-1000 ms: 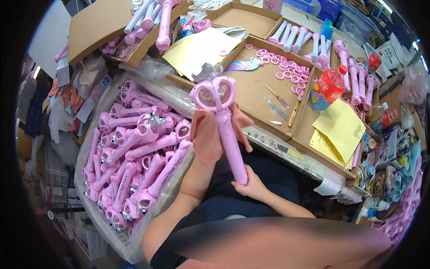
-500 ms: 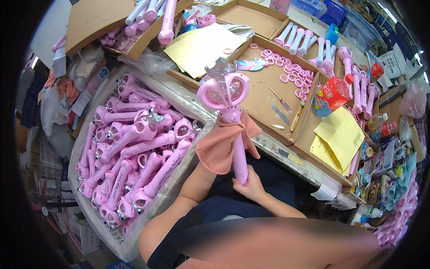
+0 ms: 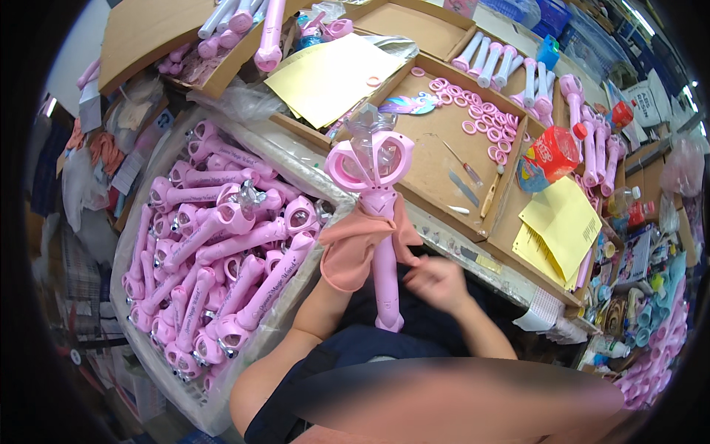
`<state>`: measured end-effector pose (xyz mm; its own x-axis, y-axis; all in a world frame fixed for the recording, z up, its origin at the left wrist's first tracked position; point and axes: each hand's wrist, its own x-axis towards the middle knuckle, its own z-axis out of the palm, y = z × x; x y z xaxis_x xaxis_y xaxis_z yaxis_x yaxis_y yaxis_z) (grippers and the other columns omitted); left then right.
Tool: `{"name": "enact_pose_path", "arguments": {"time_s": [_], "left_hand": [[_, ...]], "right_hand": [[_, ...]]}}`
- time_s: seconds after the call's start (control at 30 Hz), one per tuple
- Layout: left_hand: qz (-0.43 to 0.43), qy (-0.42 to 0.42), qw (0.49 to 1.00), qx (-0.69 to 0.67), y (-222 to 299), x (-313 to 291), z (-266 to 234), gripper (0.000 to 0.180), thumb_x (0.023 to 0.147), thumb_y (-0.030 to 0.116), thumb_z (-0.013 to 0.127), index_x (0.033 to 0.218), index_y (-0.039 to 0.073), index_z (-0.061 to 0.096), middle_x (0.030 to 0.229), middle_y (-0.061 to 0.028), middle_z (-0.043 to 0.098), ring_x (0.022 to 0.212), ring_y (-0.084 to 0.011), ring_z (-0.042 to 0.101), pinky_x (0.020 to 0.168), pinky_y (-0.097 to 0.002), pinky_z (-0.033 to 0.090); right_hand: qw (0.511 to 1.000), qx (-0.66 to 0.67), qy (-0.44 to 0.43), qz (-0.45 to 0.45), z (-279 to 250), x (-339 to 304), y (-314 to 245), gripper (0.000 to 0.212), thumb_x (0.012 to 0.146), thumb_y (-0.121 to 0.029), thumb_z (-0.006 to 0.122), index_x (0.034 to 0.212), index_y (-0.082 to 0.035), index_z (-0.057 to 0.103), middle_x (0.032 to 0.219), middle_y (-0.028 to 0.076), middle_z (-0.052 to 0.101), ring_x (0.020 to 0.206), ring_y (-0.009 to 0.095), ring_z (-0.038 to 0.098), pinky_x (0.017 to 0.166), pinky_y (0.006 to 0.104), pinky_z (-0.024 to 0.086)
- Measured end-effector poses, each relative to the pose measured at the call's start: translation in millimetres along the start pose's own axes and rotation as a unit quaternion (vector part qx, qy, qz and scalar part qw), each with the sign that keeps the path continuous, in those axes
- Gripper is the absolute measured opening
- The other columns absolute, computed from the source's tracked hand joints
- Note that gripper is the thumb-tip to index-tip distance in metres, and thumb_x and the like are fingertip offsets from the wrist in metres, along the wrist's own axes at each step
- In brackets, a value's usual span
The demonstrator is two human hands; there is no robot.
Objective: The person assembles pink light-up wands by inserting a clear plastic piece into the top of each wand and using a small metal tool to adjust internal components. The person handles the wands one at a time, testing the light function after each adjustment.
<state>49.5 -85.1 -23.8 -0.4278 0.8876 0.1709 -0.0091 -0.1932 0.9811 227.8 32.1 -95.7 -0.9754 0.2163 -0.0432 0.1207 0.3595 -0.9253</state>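
A pink toy wand (image 3: 385, 281) stands nearly upright before me, its openwork head (image 3: 369, 161) topped by a clear, silvery piece. An orange-pink cloth (image 3: 355, 248) wraps around the wand below the head. My left hand is under this cloth, gripping the wand there; its fingers are hidden, and only the forearm shows. My right hand (image 3: 438, 284) is off the wand, just right of the handle. Its blurred, bent fingers are at the lower right corner of the cloth, and whether they pinch it is unclear.
At left a plastic-lined bin (image 3: 216, 425) is heaped with similar pink wands. Ahead, a cardboard tray (image 3: 433, 170) holds pink rings, a screwdriver (image 3: 464, 163), a blade and a brush. Yellow sheets (image 3: 333, 74), a red-labelled bottle (image 3: 548, 158) and handles (image 3: 488, 65) lie around it.
My right hand has let go of the handle's lower end and moved up and right to the cloth's edge. The wand has shifted slightly down and left, its whole handle now showing.
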Motion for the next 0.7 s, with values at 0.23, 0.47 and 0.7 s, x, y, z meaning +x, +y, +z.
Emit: {"name": "enact_pose_path", "arguments": {"time_s": [0.23,0.47,0.7], "left_hand": [[-0.132,-0.014,0.925,-0.357,-15.9,-0.9,26.0,0.043,0.092,0.021,0.061,0.120,-0.008,0.047,0.089,-0.0175,0.057,0.081,-0.0324,0.067,0.073,-0.0429,0.062],[0.044,0.062,0.980,-0.184,-16.0,-9.6,7.3,0.030,0.099,0.019,0.051,0.109,-0.009,0.050,0.094,-0.0203,0.061,0.079,-0.0333,0.070,0.073,-0.0410,0.061],[-0.012,-0.056,0.907,-0.417,-0.6,33.4,4.1,0.056,0.089,0.048,0.069,0.085,-0.006,0.055,0.068,-0.0179,0.055,0.057,-0.0288,0.063,0.057,-0.0354,0.057]], "right_hand": [[0.904,0.183,0.361,-0.139,-39.4,103.4,-27.4,0.043,0.104,-0.024,0.053,0.139,0.002,0.048,0.119,0.016,0.066,0.105,0.020,0.064,0.092,0.0326,0.050],[0.899,0.376,0.224,0.021,20.7,32.8,12.1,0.054,0.106,-0.037,0.048,0.144,0.001,0.042,0.123,0.017,0.061,0.105,0.021,0.064,0.091,0.0334,0.052],[0.983,0.141,0.055,0.104,101.4,-30.0,22.7,0.067,0.081,-0.026,0.081,0.131,-0.001,0.044,0.107,0.015,0.062,0.096,0.024,0.064,0.084,0.0359,0.052]]}}
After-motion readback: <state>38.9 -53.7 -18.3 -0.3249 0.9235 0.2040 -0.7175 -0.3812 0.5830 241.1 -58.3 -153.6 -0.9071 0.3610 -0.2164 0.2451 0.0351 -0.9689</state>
